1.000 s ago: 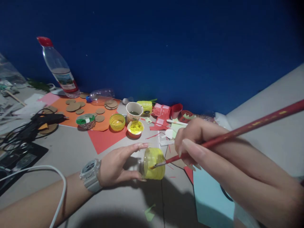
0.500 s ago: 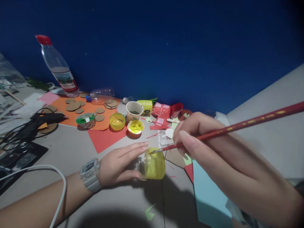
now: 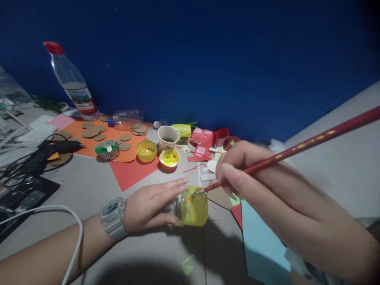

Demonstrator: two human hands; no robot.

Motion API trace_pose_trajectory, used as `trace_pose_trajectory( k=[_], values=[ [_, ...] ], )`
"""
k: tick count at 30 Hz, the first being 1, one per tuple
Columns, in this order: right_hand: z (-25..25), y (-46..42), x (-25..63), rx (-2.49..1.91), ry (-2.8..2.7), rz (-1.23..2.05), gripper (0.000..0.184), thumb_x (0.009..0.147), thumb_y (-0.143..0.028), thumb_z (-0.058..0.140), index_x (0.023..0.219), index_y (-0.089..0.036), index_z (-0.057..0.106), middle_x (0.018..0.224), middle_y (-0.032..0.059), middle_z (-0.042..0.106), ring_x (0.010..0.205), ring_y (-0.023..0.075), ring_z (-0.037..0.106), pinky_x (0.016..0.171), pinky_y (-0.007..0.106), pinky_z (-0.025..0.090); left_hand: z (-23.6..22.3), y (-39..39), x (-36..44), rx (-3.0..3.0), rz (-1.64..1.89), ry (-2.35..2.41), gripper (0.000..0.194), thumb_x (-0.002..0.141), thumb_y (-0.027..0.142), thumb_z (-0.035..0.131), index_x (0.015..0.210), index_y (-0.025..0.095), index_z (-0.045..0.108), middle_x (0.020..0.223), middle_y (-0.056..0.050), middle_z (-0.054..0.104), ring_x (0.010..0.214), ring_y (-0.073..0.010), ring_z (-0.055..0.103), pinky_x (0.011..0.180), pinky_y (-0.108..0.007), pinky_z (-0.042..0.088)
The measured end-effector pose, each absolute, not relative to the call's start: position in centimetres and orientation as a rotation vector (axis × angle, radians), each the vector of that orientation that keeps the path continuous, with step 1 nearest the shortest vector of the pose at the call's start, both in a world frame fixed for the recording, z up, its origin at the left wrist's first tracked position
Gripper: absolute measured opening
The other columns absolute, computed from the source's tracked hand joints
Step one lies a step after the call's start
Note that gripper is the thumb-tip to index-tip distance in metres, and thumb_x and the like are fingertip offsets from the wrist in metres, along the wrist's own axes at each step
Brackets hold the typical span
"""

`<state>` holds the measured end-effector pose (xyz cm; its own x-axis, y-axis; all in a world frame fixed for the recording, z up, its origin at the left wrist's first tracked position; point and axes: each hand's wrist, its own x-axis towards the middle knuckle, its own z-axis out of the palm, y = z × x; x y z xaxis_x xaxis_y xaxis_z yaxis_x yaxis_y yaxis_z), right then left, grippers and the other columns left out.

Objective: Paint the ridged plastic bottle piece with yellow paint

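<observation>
My left hand, with a watch on its wrist, grips the clear end of a plastic bottle piece lying on its side. Yellow paint coats the far part of that piece. Between thumb and fingers my right hand pinches a red paintbrush. The brush's bristles touch the painted surface close to the clear end. Beyond the hands stand a small cup of yellow paint, a yellow-smeared bowl and a paper cup of dark liquid.
Left of the hands are a hot glue gun, a white cable, cardboard discs and a green-filled bowl. A tall bottle with a red cap stands behind. Light-blue paper lies right, paper scraps behind, against a blue wall.
The brush tip has moved down along the painted side, and its handle is tilted more steeply. The bottle piece has shifted slightly right and down in view. Both hands keep their hold.
</observation>
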<state>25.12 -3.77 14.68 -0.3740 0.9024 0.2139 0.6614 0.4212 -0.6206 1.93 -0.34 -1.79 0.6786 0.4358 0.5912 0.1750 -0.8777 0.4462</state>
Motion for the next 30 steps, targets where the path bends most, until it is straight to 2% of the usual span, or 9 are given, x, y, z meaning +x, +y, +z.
trace_pose_trajectory(
  k=[4,9,14,21,22,25,30],
  values=[
    [14.76,-3.99,25.13,-1.321,-2.157,0.585,0.025,0.103,-0.032,0.043,0.079,-0.026,0.051,0.069,-0.0007,0.054,0.063,0.0176,0.055,0.060,0.032,0.052,-1.75,-0.29,1.83,2.533,0.991,0.467,0.079,0.096,0.049,0.061,0.161,0.026,0.020,0.148,-0.014,0.057,0.136,-0.0249,0.057,0.111,-0.034,0.051],
    [14.75,-4.28,25.43,-1.249,-2.207,0.576,0.023,0.102,-0.031,0.046,0.081,-0.028,0.056,0.068,0.0000,0.058,0.060,0.0179,0.058,0.046,0.029,0.047,-1.65,-0.25,1.98,2.512,1.001,0.496,0.077,0.096,0.051,0.059,0.159,0.026,0.024,0.147,-0.015,0.058,0.133,-0.0267,0.060,0.109,-0.036,0.053],
    [14.12,-4.22,25.77,-0.983,-2.246,0.596,0.021,0.100,-0.027,0.050,0.082,-0.027,0.060,0.074,-0.0006,0.065,0.062,0.0172,0.062,0.051,0.028,0.050,-1.54,-0.24,2.11,2.487,1.044,0.522,0.076,0.096,0.053,0.058,0.158,0.024,0.027,0.144,-0.015,0.060,0.132,-0.0262,0.061,0.107,-0.036,0.055],
    [14.44,-3.75,25.17,-1.299,-2.175,0.518,0.022,0.102,-0.025,0.045,0.080,-0.026,0.051,0.067,-0.0029,0.054,0.057,0.0145,0.052,0.061,0.028,0.051,-1.78,-0.10,1.94,2.471,1.010,0.514,0.083,0.087,0.059,0.067,0.155,0.024,0.035,0.141,-0.016,0.063,0.128,-0.0271,0.064,0.105,-0.035,0.057],
    [14.53,-3.68,25.11,-1.259,-2.185,0.508,0.024,0.102,-0.026,0.044,0.079,-0.025,0.049,0.064,-0.0035,0.051,0.054,0.0138,0.050,0.057,0.028,0.049,-1.83,-0.07,1.95,2.464,1.019,0.506,0.084,0.085,0.060,0.068,0.154,0.023,0.036,0.139,-0.016,0.064,0.126,-0.0273,0.065,0.104,-0.035,0.057],
    [14.67,-3.60,25.06,-1.263,-2.277,0.565,0.024,0.102,-0.026,0.041,0.080,-0.025,0.049,0.065,-0.0023,0.053,0.056,0.0152,0.052,0.049,0.028,0.045,-1.87,-0.01,2.04,2.421,1.058,0.498,0.083,0.083,0.063,0.069,0.150,0.023,0.042,0.133,-0.015,0.069,0.121,-0.0270,0.069,0.101,-0.035,0.059],
    [14.98,-4.14,25.18,-1.203,-2.348,0.572,0.020,0.100,-0.020,0.045,0.081,-0.025,0.050,0.063,-0.0035,0.055,0.054,0.0138,0.053,0.044,0.026,0.042,-1.21,-0.14,2.28,2.321,1.003,0.599,0.075,0.081,0.067,0.068,0.139,0.021,0.054,0.125,-0.014,0.073,0.106,-0.0247,0.075,0.090,-0.032,0.063]
  ],
)
